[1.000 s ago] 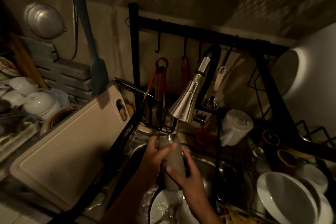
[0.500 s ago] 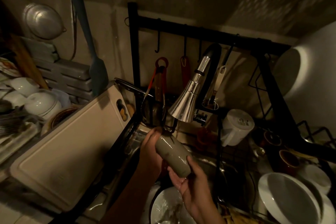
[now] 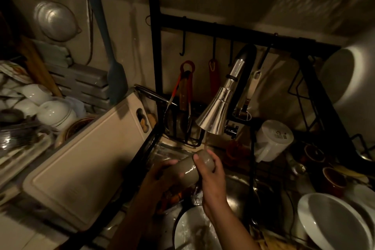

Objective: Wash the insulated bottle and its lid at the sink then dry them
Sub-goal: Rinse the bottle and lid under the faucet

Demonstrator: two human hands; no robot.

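The insulated bottle [image 3: 187, 169], grey-beige and wet, lies almost on its side over the sink [image 3: 239, 186], just below the chrome faucet head [image 3: 215, 115]. A thin stream of water falls onto its far end. My left hand [image 3: 162, 176] wraps the bottle's near-left end from below. My right hand [image 3: 211, 170] grips the far-right end from above, fingers curled over it. I cannot make out the lid in the dim light.
A white plate [image 3: 194, 231] lies in the sink below my hands. A cream cutting board [image 3: 85, 160] leans at the left. A black rack [image 3: 243, 32] with hanging utensils stands behind the faucet. White bowls [image 3: 332, 223] and a white mug [image 3: 272, 140] crowd the right.
The bottle went from upright under the tap to tilted, then nearly horizontal. My right hand moved up from its lower side to its far end.
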